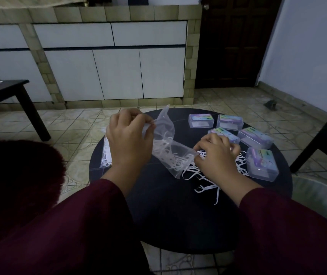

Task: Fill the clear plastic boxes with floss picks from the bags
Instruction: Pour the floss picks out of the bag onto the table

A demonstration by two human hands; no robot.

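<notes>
A clear plastic bag [168,147] with white floss picks inside hangs tilted over the round black table [158,215]. My left hand [128,139] pinches its upper edge. My right hand [216,153] grips the bag's lower corner, resting on a heap of loose floss picks [204,179] spilled on the table. Several closed clear plastic boxes with colourful labels stand at the back right, the nearest [261,163] right of the heap, another [201,120] farther back. A second bag [106,155] lies at the table's left edge, partly hidden by my left hand.
A dark low table [9,92] stands at the left. White cabinet doors [119,74] line the wall behind. A dark door [236,42] is at the back right. A dark table leg [315,143] slants at the right. Tiled floor surrounds the table.
</notes>
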